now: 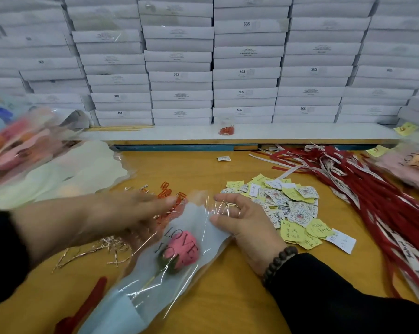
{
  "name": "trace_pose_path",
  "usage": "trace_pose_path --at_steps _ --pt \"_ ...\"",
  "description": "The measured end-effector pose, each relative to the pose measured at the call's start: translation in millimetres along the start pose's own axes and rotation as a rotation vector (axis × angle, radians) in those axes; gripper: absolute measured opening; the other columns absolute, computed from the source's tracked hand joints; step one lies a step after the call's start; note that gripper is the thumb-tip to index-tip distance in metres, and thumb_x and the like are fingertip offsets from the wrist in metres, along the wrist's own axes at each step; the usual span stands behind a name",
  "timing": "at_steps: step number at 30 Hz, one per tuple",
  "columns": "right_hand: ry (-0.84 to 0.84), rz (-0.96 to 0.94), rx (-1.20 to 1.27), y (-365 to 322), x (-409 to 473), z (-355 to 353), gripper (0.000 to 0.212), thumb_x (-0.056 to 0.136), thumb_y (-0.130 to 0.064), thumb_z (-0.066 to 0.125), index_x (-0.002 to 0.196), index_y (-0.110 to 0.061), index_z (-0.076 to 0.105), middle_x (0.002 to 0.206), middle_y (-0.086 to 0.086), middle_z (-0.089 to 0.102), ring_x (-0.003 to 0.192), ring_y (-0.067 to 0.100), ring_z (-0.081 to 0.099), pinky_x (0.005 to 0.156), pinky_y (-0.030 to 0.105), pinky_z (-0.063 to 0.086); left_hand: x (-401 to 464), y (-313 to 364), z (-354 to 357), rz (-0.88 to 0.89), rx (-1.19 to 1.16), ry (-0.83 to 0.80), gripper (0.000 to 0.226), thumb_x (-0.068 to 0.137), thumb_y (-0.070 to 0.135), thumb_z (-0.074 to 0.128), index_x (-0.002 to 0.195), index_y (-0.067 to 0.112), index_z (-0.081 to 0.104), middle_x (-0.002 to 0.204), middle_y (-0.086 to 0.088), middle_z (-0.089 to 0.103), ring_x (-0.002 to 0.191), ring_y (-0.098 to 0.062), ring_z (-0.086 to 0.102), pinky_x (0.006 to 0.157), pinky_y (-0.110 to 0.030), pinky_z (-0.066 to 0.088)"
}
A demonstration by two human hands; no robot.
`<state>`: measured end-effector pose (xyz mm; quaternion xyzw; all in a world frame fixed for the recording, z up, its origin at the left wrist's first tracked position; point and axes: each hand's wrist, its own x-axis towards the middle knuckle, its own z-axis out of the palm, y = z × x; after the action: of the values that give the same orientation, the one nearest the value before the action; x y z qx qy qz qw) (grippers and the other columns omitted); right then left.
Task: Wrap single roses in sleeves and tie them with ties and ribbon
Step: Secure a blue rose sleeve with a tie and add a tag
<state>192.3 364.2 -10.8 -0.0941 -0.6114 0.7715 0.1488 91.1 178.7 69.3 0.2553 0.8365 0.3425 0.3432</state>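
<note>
both hands on the sleeve's top end. right hand point(245, 225), beaded bracelet point(279, 263) on the wrist, pinches the clear film edge between thumb and curled fingers at the upper right corner. left hand point(121, 218) is motion-blurred, fingers stretched out fairly straight over the upper left edge of the sleeve; cannot tell if it actually grips anything.

pale blue-grey paper-and-cellophane sleeve with black "love" lettering point(174, 259) lies flat on the yellow wooden table point(227, 297), running diagonally from bottom left up to centre, between the two hands. pink fabric rose with green calyx on a thin stem point(182, 254) is inside it, head up toward the hands, stem pointing toward the bottom left.

just left of the sleeve: loose gold metallic twist ties point(100, 249) scattered on the table. red ribbon strip point(83, 307) lies beside the sleeve's lower end. orange-red paper clips point(166, 191) are just past the left fingertips.

right of the right hand: heap of yellow handwritten notes and white printed round-logo tags point(290, 208). further right: long bundle of red and white printed ribbons point(372, 201).

far left: stack of wrapped flowers in pastel sleeves point(34, 160), blurred. far right edge: another pink "love" sleeve point(406, 167).

back: white shelf ledge point(276, 132) with a small bag of orange clips point(227, 128), then a wall of stacked white cardboard boxes marked sgs point(227, 56).
</note>
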Motion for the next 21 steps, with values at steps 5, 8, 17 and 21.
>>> trace_pose_path --at_steps 5,8,17,21 --pt "-0.042 -0.012 -0.025 1.0 -4.4 3.3 0.04 0.076 0.008 0.068 0.106 -0.016 0.06 0.076 0.002 0.071 0.071 0.018 0.068 0.07 0.032 0.056 35.6 24.5 26.9 0.022 -0.193 0.054 0.047 0.061 0.051 0.067 0.078 0.007 0.061 0.055 0.001 0.048 0.046 -0.009 0.039 0.046 -0.02 0.033" --pt "-0.052 -0.009 -0.044 0.6 -3.9 0.9 0.041 0.076 0.008 0.068 0.106 -0.017 0.059 0.074 -0.002 0.071 0.071 0.015 0.068 0.07 0.03 0.056 47.9 19.0 33.3 -0.022 -0.4 0.034 0.056 0.055 0.026 0.076 0.101 -0.002 0.063 0.077 -0.015 0.067 0.061 -0.022 0.062 0.058 -0.028 0.052" --pt "-0.048 -0.015 -0.121 -2.0 -0.2 -4.6 0.042 0.075 0.006 0.07 0.106 -0.02 0.058 0.084 0.004 0.066 0.069 0.011 0.064 0.066 0.021 0.054 50.2 -1.7 33.8 -0.005 -0.741 0.063 0.01 0.07 -0.002 0.062 0.078 -0.008 0.06 0.063 -0.017 0.066 0.048 -0.019 0.064 0.044 -0.022 0.053" --pt "-0.054 -0.024 -0.168 -8.4 -0.8 -7.7 0.043 0.076 0.007 0.068 0.11 -0.016 0.057 0.088 0.006 0.068 0.063 0.005 0.063 0.058 0.016 0.05 51.8 -4.2 39.2 0.013 -0.78 0.132 0.014 0.084 0.002 0.058 0.072 -0.005 0.06 0.06 -0.015 0.061 0.047 -0.017 0.059 0.048 -0.021 0.051"
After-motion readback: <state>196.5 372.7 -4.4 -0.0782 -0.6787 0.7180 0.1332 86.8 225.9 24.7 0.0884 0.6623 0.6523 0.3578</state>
